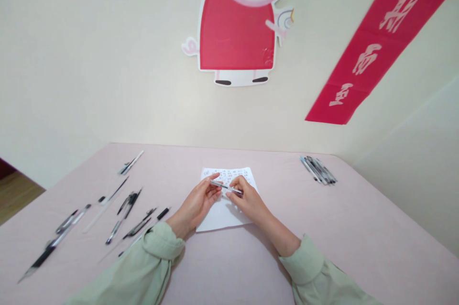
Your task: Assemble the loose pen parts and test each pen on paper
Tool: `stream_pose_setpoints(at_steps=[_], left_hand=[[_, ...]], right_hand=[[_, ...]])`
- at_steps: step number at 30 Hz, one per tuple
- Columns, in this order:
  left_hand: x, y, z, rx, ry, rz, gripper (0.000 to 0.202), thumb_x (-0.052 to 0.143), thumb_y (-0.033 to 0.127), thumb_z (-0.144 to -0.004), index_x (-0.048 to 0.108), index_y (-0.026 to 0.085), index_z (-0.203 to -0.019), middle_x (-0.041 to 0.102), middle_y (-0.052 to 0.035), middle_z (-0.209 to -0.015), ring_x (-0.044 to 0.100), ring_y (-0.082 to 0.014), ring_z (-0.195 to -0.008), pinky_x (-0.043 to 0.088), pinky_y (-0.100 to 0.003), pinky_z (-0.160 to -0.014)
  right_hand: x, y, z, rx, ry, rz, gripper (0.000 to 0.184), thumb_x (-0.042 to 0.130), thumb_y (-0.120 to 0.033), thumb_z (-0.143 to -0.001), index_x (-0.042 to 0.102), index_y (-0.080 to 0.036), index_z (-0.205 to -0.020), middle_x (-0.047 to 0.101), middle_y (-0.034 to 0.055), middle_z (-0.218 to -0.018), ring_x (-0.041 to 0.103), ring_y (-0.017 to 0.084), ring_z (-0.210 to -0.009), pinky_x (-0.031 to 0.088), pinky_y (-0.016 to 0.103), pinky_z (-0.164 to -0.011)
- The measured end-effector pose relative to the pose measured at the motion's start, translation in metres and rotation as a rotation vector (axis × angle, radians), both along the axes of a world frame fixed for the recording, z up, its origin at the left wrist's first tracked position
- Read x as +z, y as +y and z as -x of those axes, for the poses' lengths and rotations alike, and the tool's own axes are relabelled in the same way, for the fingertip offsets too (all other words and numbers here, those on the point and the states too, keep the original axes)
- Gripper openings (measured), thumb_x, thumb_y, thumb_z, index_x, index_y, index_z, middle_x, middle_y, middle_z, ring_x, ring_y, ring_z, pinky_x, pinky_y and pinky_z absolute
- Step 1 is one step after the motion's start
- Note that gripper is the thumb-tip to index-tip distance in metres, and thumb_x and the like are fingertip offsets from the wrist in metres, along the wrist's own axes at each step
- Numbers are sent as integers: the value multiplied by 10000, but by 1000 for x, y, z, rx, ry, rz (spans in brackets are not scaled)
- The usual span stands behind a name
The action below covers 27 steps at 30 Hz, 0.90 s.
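Note:
Between my two hands a slim pen (226,187) is held crosswise above a sheet of white paper (222,214). The fingers of my left hand (199,201) close on the pen's left end. My right hand (250,200) grips its right end between thumb and fingers. Small dark handwriting covers the upper part of the paper, partly hidden behind my fingers. Whether the pen is in one piece or in parts, I cannot make out.
On the pink tabletop (322,233), several pens and pen parts (124,214) lie scattered at the left. A row of several pens (319,170) lies at the back right. Behind the table stands a wall with a cartoon pig cutout (236,32) and a red banner (373,51).

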State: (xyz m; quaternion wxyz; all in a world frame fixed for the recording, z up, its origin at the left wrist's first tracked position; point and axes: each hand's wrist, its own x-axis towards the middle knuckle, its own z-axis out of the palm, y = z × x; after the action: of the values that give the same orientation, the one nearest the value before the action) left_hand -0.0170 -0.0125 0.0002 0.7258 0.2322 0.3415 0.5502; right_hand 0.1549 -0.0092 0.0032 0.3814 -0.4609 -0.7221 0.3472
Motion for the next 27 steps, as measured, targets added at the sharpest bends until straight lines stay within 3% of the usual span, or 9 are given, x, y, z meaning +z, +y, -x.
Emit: stream_pose_setpoints(at_steps=[3,8,13,18,23,27], left_hand=[[-1,-1,0,-19,0,-10,252,553,246,-901,639,142,-1113,675,-63,-833,628,-125,-805,512,-248,-804],[-2,-2,-2,-43,2,-19,257,585,257,-883,650,136,-1100,686,-84,-895,628,-133,-823,512,-257,-800],[-3,-2,-1,-31,1,-23,246,544,235,-906,641,139,-1110,681,-73,-872,626,-131,-827,508,-262,-816],[-5,-1,-1,-41,4,-33,261,553,264,-903,643,142,-1116,685,-79,-907,625,-132,-842,508,-255,-808],[-3,-1,-1,-26,16,-28,262,582,281,-886,653,144,-1097,686,-80,-894,627,-138,-835,508,-263,-808],[-3,-2,-1,-31,18,-32,279,592,295,-881,653,142,-1106,687,-90,-918,627,-140,-842,505,-260,-799]], right_hand=[[0,-1,-1,6,-23,1,104,528,-275,-865,496,-211,-790,519,-58,-621,500,117,-592,357,229,-599],[0,-1,-1,3,-86,82,336,353,-315,-966,523,-208,-697,512,-45,-503,493,118,-512,385,243,-617],[0,0,-1,-40,-87,-13,103,564,-315,-859,541,-215,-844,567,-45,-664,530,125,-623,371,226,-613],[-1,0,-2,-7,-142,33,297,411,-300,-938,508,-210,-672,535,-32,-586,512,123,-589,358,228,-607],[-3,1,-1,-31,-135,-25,108,564,-314,-854,542,-216,-812,534,-47,-650,504,126,-610,343,222,-585],[-3,1,-2,-13,-162,20,241,445,-299,-918,506,-213,-702,517,-44,-599,487,122,-583,335,226,-583]])
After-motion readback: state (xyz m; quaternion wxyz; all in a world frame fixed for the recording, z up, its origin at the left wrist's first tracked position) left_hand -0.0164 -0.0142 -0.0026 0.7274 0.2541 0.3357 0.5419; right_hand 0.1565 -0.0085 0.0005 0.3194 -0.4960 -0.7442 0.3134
